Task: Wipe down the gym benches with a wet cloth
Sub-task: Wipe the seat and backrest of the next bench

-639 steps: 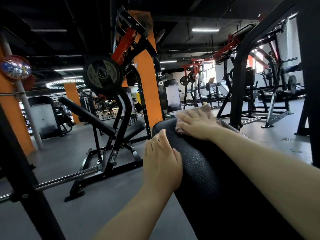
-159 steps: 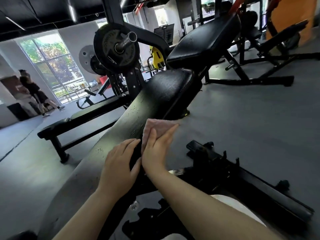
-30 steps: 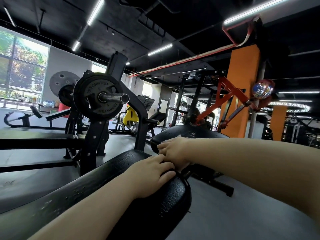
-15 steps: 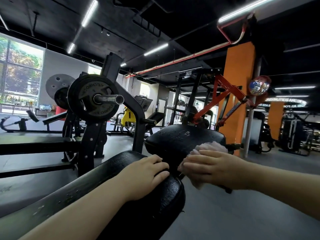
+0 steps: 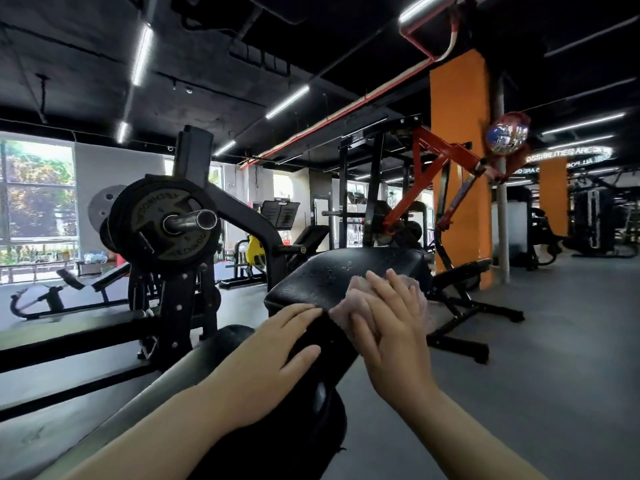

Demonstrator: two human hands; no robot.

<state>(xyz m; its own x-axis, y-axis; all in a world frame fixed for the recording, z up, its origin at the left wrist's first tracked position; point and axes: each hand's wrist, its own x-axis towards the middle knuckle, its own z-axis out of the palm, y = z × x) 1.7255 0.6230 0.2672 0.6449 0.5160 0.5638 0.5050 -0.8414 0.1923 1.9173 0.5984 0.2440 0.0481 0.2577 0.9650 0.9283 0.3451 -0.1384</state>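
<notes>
Pink cloth (image 5: 353,301) sits under R hand (image 5: 391,327), fingers flat, pressing it on near right edge of far seat pad (image 5: 343,275). Unwiped pad runs far-left from cloth. L hand (image 5: 277,355), flat, braces near pad (image 5: 311,393).

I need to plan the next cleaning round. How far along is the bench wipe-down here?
Done, it seems: the seat pad already shows wet droplets. In hand: the right hand presses the pink cloth flat on that pad's near edge, while the left hand rests on the long back pad. Left: the flat bench and the incline bench beyond look untouched.
</notes>
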